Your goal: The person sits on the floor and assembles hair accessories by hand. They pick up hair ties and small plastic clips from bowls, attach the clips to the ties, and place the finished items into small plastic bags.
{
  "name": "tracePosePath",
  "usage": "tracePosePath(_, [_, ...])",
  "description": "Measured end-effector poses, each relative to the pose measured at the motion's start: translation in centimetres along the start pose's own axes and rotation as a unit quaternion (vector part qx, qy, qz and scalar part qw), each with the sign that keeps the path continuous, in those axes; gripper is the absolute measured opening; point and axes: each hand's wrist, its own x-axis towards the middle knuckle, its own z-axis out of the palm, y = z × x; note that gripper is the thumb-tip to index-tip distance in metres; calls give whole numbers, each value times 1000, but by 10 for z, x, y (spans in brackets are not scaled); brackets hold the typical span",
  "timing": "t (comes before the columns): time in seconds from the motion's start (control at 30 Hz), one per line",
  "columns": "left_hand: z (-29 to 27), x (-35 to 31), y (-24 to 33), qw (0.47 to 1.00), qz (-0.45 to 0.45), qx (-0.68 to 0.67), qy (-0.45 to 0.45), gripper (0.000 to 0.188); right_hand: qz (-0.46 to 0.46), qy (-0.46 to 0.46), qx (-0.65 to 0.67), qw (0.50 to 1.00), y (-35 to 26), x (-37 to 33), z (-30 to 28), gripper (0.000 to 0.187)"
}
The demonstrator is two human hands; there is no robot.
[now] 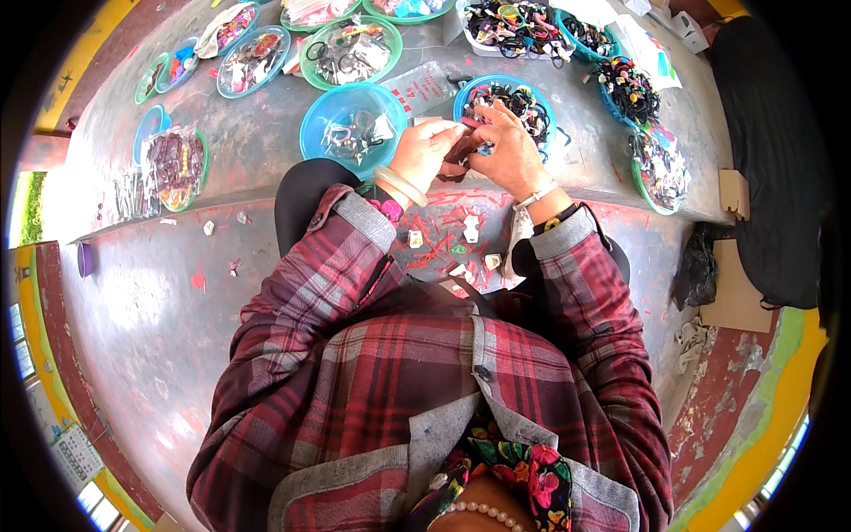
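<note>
My left hand (420, 158) and my right hand (512, 160) meet in front of me, fingers closed on a small dark reddish-brown piece (457, 156). Its kind is hard to make out, since the fingers cover much of it. Just beyond my right hand stands a blue basin (460, 99) full of black and coloured hair ties (525, 105). To the left of my left hand is a wider blue basin (316, 124) with small clear plastic packets (356, 133) inside.
Green and blue bowls of small goods, such as a green bowl (306, 64), line the raised grey surface (257, 133). A white container (456, 27) of hair ties stands far off. Red scraps (443, 232) and white card pieces (471, 229) litter the lower floor. A black bag (697, 270) lies right.
</note>
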Motion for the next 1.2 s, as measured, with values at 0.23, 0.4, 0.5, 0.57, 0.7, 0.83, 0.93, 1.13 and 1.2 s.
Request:
tracePosePath(0.23, [-5,2,-3,999,-1,32,-8,29,14,-9,20,1000,2,0,1,20])
tracePosePath(0.4, [-1,-2,7,999,-26,-10,-32,28,51,19,33,998,5,0,0,15])
tracePosePath(0.5, [-4,0,13,997,-45,9,-58,27,72,56,54,994,15,2,1,14])
tracePosePath(0.57, [-4,0,13,995,-59,44,-65,25,75,67,69,992,17,3,1,13])
tracePosePath(0.7, [-2,2,5,993,-70,83,-51,19,74,46,77,993,13,3,1,13])
tracePosePath(0.83, [0,1,3,995,-81,58,-26,14,60,24,57,996,10,2,-4,14])
tracePosePath(0.93, [-5,5,-4,996,-76,31,-34,14,52,27,39,998,11,2,-3,14])
tracePosePath(1.13, [-8,5,-4,994,-97,-3,-55,14,10,18,-40,999,11,2,-9,15])
tracePosePath(1.2, [-7,5,-3,993,-101,0,-59,16,2,1,-24,1000,11,2,-13,15])
